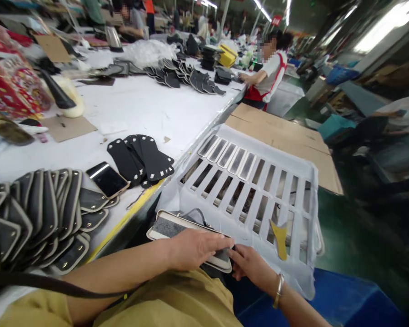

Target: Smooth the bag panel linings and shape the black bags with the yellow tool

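A long dark grey piece with a pale border lies across my lap, tilted down to the right. My left hand rests on top of it, fingers stretched out together towards its right end. At that end my right hand has its fingers curled and pinched against the piece's edge; a bracelet is on that wrist. Just beyond, a slatted grey-white plastic crate holds several narrow grey pieces with pale rims in a row. A yellow tool-like piece lies on its slats.
On the white table at the left are stacked grey bordered pieces, a phone and black shapes. Cardboard lies behind the crate. A blue surface is at lower right. A person works at the far table edge.
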A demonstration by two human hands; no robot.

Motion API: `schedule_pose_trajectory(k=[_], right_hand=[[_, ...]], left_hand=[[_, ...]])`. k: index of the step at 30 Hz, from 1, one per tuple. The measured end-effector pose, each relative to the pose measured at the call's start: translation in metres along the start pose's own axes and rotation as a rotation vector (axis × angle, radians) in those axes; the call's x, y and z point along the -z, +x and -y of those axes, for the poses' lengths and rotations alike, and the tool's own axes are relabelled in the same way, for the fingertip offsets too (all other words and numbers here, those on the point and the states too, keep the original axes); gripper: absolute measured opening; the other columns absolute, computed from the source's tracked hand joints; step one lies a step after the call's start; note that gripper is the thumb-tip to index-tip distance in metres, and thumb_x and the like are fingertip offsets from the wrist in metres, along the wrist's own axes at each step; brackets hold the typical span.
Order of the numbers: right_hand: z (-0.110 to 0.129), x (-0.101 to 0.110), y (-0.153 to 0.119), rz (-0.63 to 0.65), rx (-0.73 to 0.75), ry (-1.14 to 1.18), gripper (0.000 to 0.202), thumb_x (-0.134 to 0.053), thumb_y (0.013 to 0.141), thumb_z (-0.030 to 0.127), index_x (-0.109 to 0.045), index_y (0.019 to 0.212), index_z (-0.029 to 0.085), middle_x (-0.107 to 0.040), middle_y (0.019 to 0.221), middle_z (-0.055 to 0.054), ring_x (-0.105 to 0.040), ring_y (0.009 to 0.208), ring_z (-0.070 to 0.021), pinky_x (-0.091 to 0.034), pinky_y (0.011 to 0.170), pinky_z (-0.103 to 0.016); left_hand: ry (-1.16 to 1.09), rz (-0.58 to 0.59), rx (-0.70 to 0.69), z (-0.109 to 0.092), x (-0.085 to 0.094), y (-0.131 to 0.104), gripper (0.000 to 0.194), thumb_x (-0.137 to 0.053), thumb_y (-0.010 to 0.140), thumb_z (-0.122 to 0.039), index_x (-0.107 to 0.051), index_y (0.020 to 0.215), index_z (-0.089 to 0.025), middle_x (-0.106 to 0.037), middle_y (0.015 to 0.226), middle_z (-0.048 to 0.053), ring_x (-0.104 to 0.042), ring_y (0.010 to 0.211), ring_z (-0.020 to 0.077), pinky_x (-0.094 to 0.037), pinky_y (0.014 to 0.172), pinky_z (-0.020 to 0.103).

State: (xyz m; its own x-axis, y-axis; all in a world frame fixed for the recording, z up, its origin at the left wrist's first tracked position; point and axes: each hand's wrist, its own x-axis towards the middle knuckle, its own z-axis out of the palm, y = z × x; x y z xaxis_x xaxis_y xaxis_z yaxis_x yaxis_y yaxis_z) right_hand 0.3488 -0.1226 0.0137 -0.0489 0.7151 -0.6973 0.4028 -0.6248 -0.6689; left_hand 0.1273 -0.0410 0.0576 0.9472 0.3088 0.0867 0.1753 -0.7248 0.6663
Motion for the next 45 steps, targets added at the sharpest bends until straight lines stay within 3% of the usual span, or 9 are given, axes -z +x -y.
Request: schedule_pose_trajectory(k=[3,6,7,14,20,27,32,38,45], right_hand=[[0.000,0.002,0.000,0.019,-0.006,-0.010,0.043,-0.048,0.074,0.062,-0.044,0.068,0.020,-0.056,0.057,0.003,-0.057,0.042,-0.0107,-0.044,0.041,-0.021],[0.001,0.004,0.000,0.060,-0.030,0.017,0.042,-0.049,0.074,0.061,-0.044,0.070,0.020,-0.058,0.060,0.003,-0.059,0.043,-0.0105,-0.045,0.043,-0.020],[0.002,0.005,0.001,0.078,-0.041,0.028,0.041,-0.049,0.074,0.060,-0.044,0.071,0.020,-0.058,0.060,0.003,-0.059,0.043,-0.0105,-0.045,0.043,-0.020],[0.008,0.012,0.003,0.143,-0.149,-0.033,0.033,-0.048,0.081,0.050,-0.045,0.073,0.018,-0.058,0.059,0.003,-0.057,0.040,-0.0080,-0.042,0.040,-0.016],[0.003,0.010,0.007,0.154,-0.029,-0.008,0.031,-0.047,0.083,0.048,-0.043,0.071,0.019,-0.054,0.057,0.005,-0.054,0.038,-0.0079,-0.040,0.037,-0.017],[-0.011,0.003,0.000,-0.138,0.134,-0.156,0.031,-0.051,0.083,0.045,-0.041,0.069,0.020,-0.048,0.053,0.006,-0.050,0.043,-0.0097,-0.037,0.041,-0.021],[0.014,0.016,-0.014,-0.358,0.424,-0.427,0.041,-0.068,0.073,0.034,-0.051,0.106,0.018,-0.060,0.097,-0.004,-0.057,0.067,-0.0111,-0.045,0.062,-0.024],[0.044,0.014,-0.011,-0.304,0.535,-1.021,0.020,-0.044,0.093,0.024,-0.062,0.095,0.017,-0.066,0.090,-0.007,-0.061,0.085,-0.0174,-0.045,0.075,-0.026],[0.041,0.010,-0.005,-0.239,0.522,-1.112,0.027,-0.038,0.093,0.019,-0.064,0.086,0.015,-0.068,0.088,-0.009,-0.062,0.084,-0.0188,-0.044,0.075,-0.027]], left_hand=[[-0.218,-0.315,0.144,0.010,0.020,-0.033,0.036,-0.042,0.091,-0.025,-0.048,0.126,-0.022,-0.054,0.128,0.005,-0.057,0.105,0.0148,-0.045,0.091,0.025],[-0.414,-0.844,0.688,0.045,0.032,-0.075,0.030,-0.052,0.084,-0.038,-0.057,0.104,-0.016,-0.062,0.089,0.004,-0.060,0.074,0.0143,-0.050,0.065,0.024],[-0.492,-0.843,0.807,0.058,0.033,-0.088,0.033,-0.058,0.078,-0.039,-0.056,0.101,-0.015,-0.059,0.084,0.002,-0.057,0.069,0.0134,-0.048,0.060,0.022],[-0.735,-0.354,0.864,0.101,0.021,-0.112,0.037,-0.062,0.072,-0.036,-0.053,0.102,-0.017,-0.054,0.086,0.000,-0.055,0.078,0.0162,-0.047,0.062,0.024],[-0.637,-0.295,0.796,0.114,0.019,-0.114,0.048,-0.058,0.078,-0.042,-0.043,0.119,-0.021,-0.053,0.090,0.001,-0.056,0.088,0.0206,-0.049,0.075,0.032],[-0.415,-0.286,0.760,0.115,0.013,-0.121,0.059,-0.057,0.074,-0.049,-0.045,0.124,-0.020,-0.061,0.095,0.004,-0.060,0.089,0.0244,-0.050,0.077,0.034],[0.101,-0.294,0.486,0.080,0.027,-0.069,0.055,-0.056,0.079,-0.048,-0.049,0.126,-0.021,-0.052,0.129,0.008,-0.046,0.120,0.0264,-0.034,0.102,0.037],[0.149,0.119,0.149,0.043,0.006,0.025,0.032,-0.043,0.090,-0.030,-0.061,0.115,-0.019,-0.066,0.111,0.006,-0.061,0.100,0.0197,-0.043,0.087,0.026],[0.113,0.119,0.078,0.050,-0.008,0.037,0.026,-0.043,0.090,-0.027,-0.067,0.098,-0.022,-0.071,0.092,0.001,-0.064,0.084,0.0156,-0.041,0.074,0.019]])
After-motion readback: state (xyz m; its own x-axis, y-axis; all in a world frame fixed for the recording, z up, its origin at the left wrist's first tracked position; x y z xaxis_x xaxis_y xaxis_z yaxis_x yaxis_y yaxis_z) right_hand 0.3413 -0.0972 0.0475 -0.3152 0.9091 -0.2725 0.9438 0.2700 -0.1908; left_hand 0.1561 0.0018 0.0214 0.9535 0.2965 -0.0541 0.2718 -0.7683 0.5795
